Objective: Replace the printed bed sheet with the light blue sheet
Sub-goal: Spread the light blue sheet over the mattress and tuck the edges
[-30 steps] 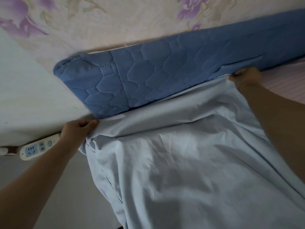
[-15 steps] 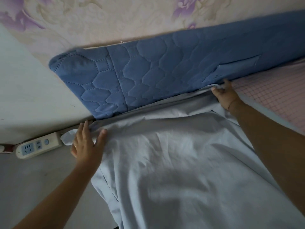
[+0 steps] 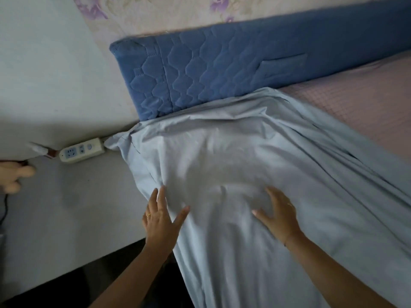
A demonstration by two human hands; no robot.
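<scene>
I am smoothing the light blue sheet [image 3: 244,163] at the bed's corner, with my left hand [image 3: 161,218] and right hand [image 3: 278,216] pressing flat on it, fingers spread, gripping nothing. It is lying bunched below the quilted headboard [image 3: 222,74] at twelve o'clock. Next, I judge, it needs spreading toward three o'clock over the pink checked surface [image 3: 355,107].

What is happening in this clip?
A person is laying a light blue sheet over a bed. The left hand and right hand lie flat on it with fingers spread, near the bed's corner. The sheet's top edge meets the blue quilted headboard. To the right, a pink checked surface is uncovered. A power strip lies beside the bed.
</scene>
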